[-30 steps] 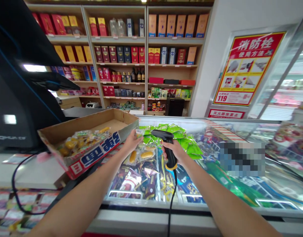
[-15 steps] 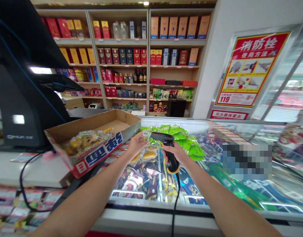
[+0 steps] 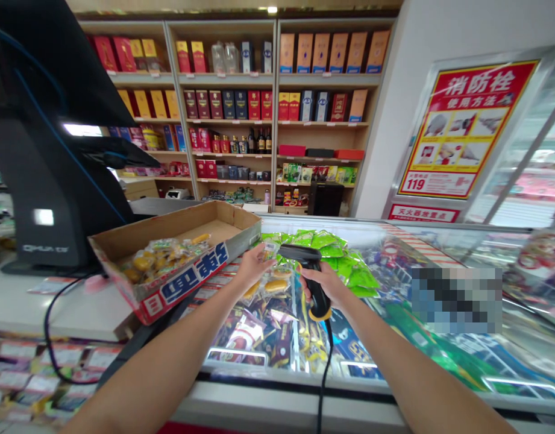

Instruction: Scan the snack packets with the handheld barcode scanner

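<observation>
My left hand [image 3: 252, 266] is closed on a small clear snack packet [image 3: 270, 248] and holds it up over the glass freezer lid [image 3: 395, 253]. My right hand [image 3: 323, 282] grips a black barcode scanner [image 3: 307, 265] with a yellow band at its base. The scanner's head sits just right of the packet, almost touching it. Its black cable [image 3: 324, 374] hangs down toward me. A few more clear packets with yellow contents [image 3: 275, 284] lie on the glass under my left hand.
An open cardboard box [image 3: 178, 265] with several yellow snack packets rests on the counter edge at left. A black checkout terminal [image 3: 46, 163] stands behind it. Green packets [image 3: 344, 253] are piled on the freezer lid. Shelves of boxed goods [image 3: 259, 102] fill the back wall.
The view has shifted slightly, so everything sits a little further right and lower. Both hands keep the same hold, with the packet now closer to the scanner head.
</observation>
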A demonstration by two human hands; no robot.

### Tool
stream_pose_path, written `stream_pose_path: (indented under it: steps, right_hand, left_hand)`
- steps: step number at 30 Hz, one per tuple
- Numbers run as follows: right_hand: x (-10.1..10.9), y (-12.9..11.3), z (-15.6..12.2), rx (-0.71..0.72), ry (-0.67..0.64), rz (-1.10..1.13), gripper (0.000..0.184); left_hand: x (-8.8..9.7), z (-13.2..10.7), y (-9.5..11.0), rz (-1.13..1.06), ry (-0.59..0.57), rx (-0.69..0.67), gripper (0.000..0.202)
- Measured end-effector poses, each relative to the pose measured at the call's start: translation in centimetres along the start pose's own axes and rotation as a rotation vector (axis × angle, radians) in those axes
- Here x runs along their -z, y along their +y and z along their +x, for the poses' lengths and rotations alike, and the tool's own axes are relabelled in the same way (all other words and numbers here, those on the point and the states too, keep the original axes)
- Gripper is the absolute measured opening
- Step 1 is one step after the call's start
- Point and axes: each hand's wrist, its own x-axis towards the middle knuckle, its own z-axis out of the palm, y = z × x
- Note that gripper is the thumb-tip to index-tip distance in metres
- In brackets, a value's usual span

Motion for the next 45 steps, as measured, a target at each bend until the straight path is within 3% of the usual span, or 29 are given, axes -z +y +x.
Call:
stream_pose_path:
  steps: [5,10,16,20,23,25,28,30,34,37,39,42,45]
  right_hand:
    - [0.0,0.1,0.0,0.009,0.005,-0.004,0.031]
    - [-1.1,-0.1,0.6,0.001,0.021,0.001,0.033]
    - [-6.0,-3.1,3.1,0.034,-0.070,-0.048,0.029]
    - [-10.4,-4.9,5.0,0.057,-0.157,-0.054,0.031]
    - [-13.1,-5.2,5.8,0.055,-0.206,-0.026,0.030]
    - [-14.0,-4.9,5.8,0.054,-0.221,-0.017,0.028]
    - [-13.8,-4.4,5.4,0.062,-0.214,-0.018,0.029]
    - [-12.7,-4.0,5.1,0.058,-0.179,-0.022,0.028]
    - [-9.3,-3.4,4.3,0.027,-0.032,-0.014,0.025]
    - [-6.5,-2.8,3.6,0.031,0.057,-0.020,0.026]
    - [-4.8,-2.4,3.0,0.039,0.109,-0.010,0.026]
    - [-2.8,-1.7,2.3,0.041,0.174,0.022,0.025]
    - [-1.4,-0.8,1.9,0.020,0.200,0.051,0.024]
  left_hand:
    - [-0.2,0.0,-0.1,0.004,0.015,-0.043,0.042]
    - [1.2,0.7,1.0,0.056,0.191,-0.063,0.035]
    - [7.7,1.4,5.6,0.322,0.601,-0.194,0.027]
    - [12.3,0.3,8.4,0.415,0.888,-0.254,0.039]
    - [14.3,-0.9,9.5,0.478,1.038,-0.325,0.053]
    - [14.5,-1.7,9.8,0.516,1.048,-0.386,0.054]
    - [13.4,-2.4,9.9,0.573,0.941,-0.466,0.047]
    - [12.0,-2.6,9.6,0.618,0.769,-0.431,0.036]
    - [8.2,-3.3,8.2,0.870,0.170,-0.057,0.024]
    - [5.0,-4.3,7.0,1.078,-0.196,0.094,0.039]
    - [3.2,-4.9,6.3,1.166,-0.301,0.092,0.049]
    - [1.8,-5.2,5.3,1.201,-0.347,0.127,0.056]
    - [2.3,-4.1,4.3,1.166,-0.276,0.167,0.033]
